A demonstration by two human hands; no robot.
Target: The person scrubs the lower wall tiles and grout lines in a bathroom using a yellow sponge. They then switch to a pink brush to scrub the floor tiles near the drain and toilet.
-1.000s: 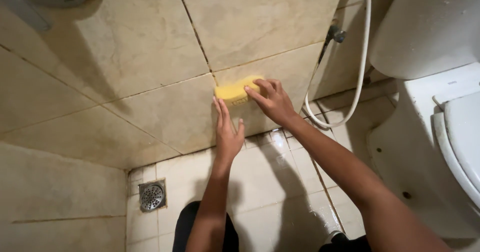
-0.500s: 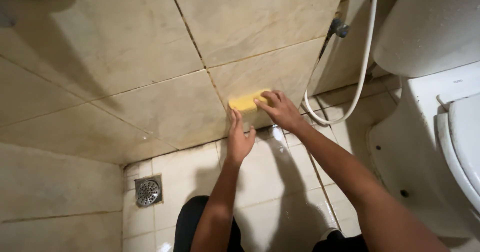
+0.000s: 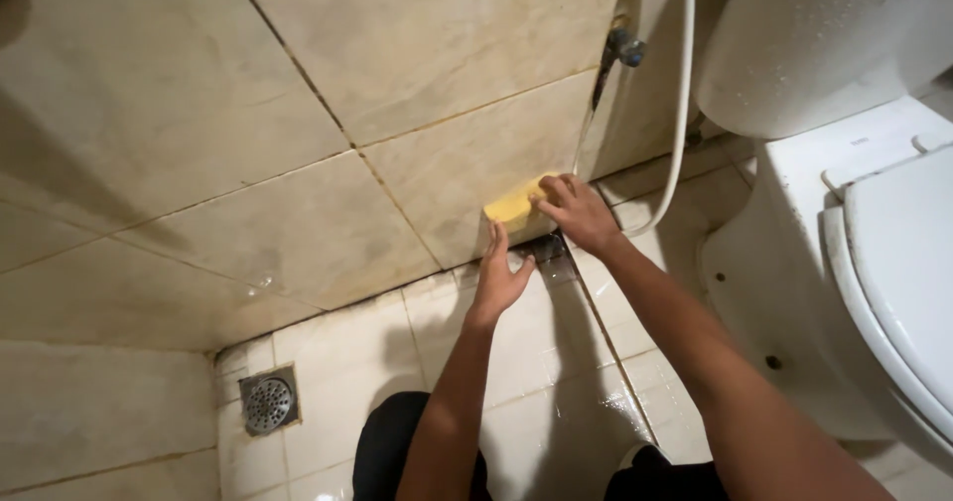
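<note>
Low on the tiled wall (image 3: 298,94), just above its joint with the floor (image 3: 397,362), a yellow sponge (image 3: 514,208) lies flat against the beige tile. The right hand (image 3: 579,213) covers the right end of the sponge, fingers curled over its upper edge and pressing it to the wall, so the sponge projects to the left from under the fingers. The left hand (image 3: 499,273) sits directly below the sponge, palm spread flat with fingers extended upward, fingertips reaching the lower edge of the sponge; it grips nothing. Both forearms extend from the near edge of the scene toward the wall. To the right of the right hand, a white hose (image 3: 683,94) hangs down the wall from a metal valve (image 3: 625,46) and loops near the floor. At the far right stands a white toilet (image 3: 844,213) with its lid closed. At the near left, a round metal drain (image 3: 268,402) is set in the white floor tiles, well apart from both hands. Floor tiles near the hands appear wet.
</note>
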